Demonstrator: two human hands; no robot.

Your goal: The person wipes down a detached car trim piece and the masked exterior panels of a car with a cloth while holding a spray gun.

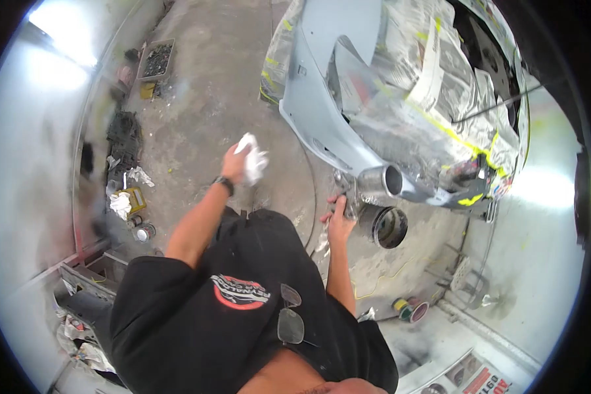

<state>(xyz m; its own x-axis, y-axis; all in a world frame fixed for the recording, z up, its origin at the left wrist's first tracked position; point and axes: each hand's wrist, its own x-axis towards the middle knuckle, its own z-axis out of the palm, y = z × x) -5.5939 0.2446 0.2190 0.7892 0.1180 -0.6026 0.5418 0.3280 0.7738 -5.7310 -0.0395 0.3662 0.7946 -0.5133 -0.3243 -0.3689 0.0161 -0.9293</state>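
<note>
My left hand [234,163], with a dark band on its wrist, is closed on a crumpled white cloth [254,161] above the floor. My right hand [340,220] grips a metal spray gun [349,197], whose silver cup [374,182] is beside the lower edge of a grey-primed car body part [322,125]. Part of that hand's fingers is hidden behind the gun. Below the cup is a round dark container [389,227]. Newspaper [433,79] and yellow tape cover much of the car.
A tray of dark pieces [156,60] lies at the upper left. Along the left wall are a yellow container [136,200], cans [144,232] and crumpled paper. Several cans [410,308] stand at the lower right, near a pipe [489,335]. A thin hose or cord [314,190] crosses the floor.
</note>
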